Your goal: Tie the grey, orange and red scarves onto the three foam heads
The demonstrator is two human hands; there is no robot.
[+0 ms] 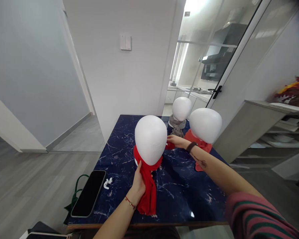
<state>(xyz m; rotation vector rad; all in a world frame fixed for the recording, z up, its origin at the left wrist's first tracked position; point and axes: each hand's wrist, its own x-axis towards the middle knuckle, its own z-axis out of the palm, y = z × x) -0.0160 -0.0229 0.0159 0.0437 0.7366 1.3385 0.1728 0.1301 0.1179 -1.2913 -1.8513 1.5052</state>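
A white mannequin head (150, 139) stands on the table in front of me with a red scarf (149, 191) around its neck. One length of the scarf hangs down the front onto the tabletop. At the front of the neck, my left hand (139, 182) is closed on the scarf, thumb pointing up. To the right of the head, my right hand (177, 141) is reaching out and pinches another red part of the scarf. The scarf behind the head is hidden.
Two more white heads stand at the right: one (205, 124) with a coral scarf (200, 145), another (181, 109) with a grey scarf (176, 124). A phone (89, 194) and white earbuds (107, 183) lie at the left of the dark blue marbled table (179, 199).
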